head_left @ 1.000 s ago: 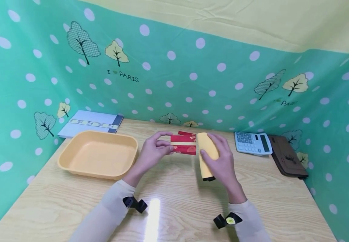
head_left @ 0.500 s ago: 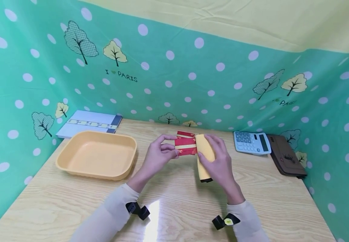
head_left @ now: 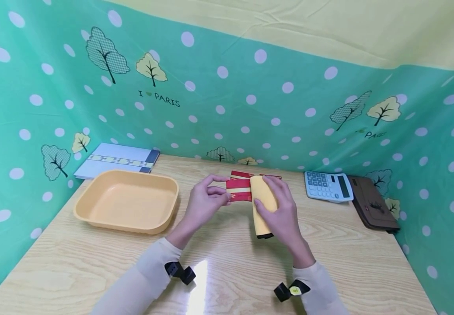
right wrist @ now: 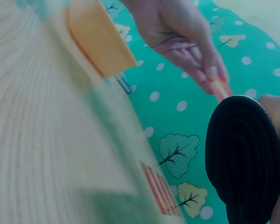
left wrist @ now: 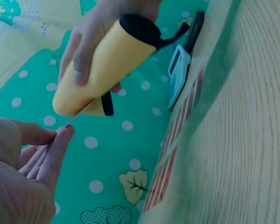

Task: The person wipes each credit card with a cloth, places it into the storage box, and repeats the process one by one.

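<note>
Card (head_left: 238,191) moved right, up to yellow roll (head_left: 261,190).
Left of roll: your left hand (head_left: 207,197) pinches card; your right hand (head_left: 283,214) grips roll.

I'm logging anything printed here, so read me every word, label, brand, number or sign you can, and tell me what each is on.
"I PARIS", green mark after the I: backdrop cloth, left part.
"PA", rest unclear: backdrop cloth, right part.
Calculator keys: too small to read.
Red card in the left hand, and red cards behind: too small.
Yellow-green label on the right wrist strap: too small.
</note>
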Tool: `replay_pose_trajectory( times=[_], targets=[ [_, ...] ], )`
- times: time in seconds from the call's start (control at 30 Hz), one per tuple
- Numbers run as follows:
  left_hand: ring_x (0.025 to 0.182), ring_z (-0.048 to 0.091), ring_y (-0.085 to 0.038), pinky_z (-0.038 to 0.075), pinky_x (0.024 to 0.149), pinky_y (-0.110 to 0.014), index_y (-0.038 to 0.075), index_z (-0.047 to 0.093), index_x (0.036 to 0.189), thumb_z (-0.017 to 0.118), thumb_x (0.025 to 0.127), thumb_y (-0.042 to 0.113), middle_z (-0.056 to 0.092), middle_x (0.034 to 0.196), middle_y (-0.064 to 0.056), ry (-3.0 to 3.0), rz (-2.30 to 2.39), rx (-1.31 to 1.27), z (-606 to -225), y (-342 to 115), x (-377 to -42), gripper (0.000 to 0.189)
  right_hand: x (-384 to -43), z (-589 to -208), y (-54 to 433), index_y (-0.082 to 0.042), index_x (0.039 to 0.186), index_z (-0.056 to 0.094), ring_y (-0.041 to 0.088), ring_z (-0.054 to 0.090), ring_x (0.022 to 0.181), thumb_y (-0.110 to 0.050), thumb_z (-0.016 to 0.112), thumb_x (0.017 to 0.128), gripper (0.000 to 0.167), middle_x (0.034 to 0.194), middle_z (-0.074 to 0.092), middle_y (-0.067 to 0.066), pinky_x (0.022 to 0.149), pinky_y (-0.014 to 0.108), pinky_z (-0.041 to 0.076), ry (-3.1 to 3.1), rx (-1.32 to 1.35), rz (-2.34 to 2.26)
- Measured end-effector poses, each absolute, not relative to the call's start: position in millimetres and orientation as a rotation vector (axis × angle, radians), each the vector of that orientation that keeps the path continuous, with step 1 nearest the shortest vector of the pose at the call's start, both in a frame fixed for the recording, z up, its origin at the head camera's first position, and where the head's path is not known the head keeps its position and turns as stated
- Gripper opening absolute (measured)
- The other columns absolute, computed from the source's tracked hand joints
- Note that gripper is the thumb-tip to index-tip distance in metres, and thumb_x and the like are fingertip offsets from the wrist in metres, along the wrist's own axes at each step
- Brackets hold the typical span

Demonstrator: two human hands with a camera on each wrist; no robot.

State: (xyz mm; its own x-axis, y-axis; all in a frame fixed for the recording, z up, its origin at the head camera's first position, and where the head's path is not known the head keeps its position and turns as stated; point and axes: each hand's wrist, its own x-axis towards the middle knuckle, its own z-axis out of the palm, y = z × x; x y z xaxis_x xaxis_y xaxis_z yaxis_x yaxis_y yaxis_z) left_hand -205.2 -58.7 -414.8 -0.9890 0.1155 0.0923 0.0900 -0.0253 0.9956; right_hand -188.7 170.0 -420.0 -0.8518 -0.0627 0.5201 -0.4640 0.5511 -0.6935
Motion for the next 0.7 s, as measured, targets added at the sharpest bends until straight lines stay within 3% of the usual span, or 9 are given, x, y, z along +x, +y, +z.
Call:
replay_pose_trajectory(
  times=[0.2,0.47,0.7],
  targets=[
    [0.089,0.077,-0.039,0.068,0.083,-0.043,0.008,0.065,0.126,0.073,0.09,-0.005,0.075,0.098,-0.024,2.062,2.293,0.226,-416.3,-54.8,-202.9,0.039,-187.1,-423.2,165.6,-0.02,0.147,0.058,0.026,0.056,0.135,-0.008,0.084,0.083,0.069,0.149,0.055,0.005,0.109,0.012,0.041,-2.322,0.449,1.219],
    [0.089,0.078,-0.033,0.064,0.09,-0.055,0.009,0.065,0.128,0.072,0.091,-0.006,0.075,0.1,-0.024,2.011,2.335,0.231,-414.5,-51.7,-198.6,0.04,-184.5,-421.3,162.3,-0.017,0.147,0.058,0.026,0.056,0.135,-0.01,0.084,0.084,0.069,0.148,0.055,0.006,0.111,0.011,0.04,-2.321,0.464,1.198],
    [0.096,0.075,-0.047,0.067,0.086,-0.047,0.008,0.065,0.127,0.072,0.091,-0.006,0.075,0.099,-0.025,2.026,2.349,0.26,-414.9,-49.4,-197.9,0.039,-184.1,-423.9,161.3,-0.015,0.146,0.059,0.028,0.058,0.131,-0.007,0.084,0.082,0.069,0.146,0.056,0.007,0.109,0.004,0.038,-2.268,0.524,1.15]
  ],
)
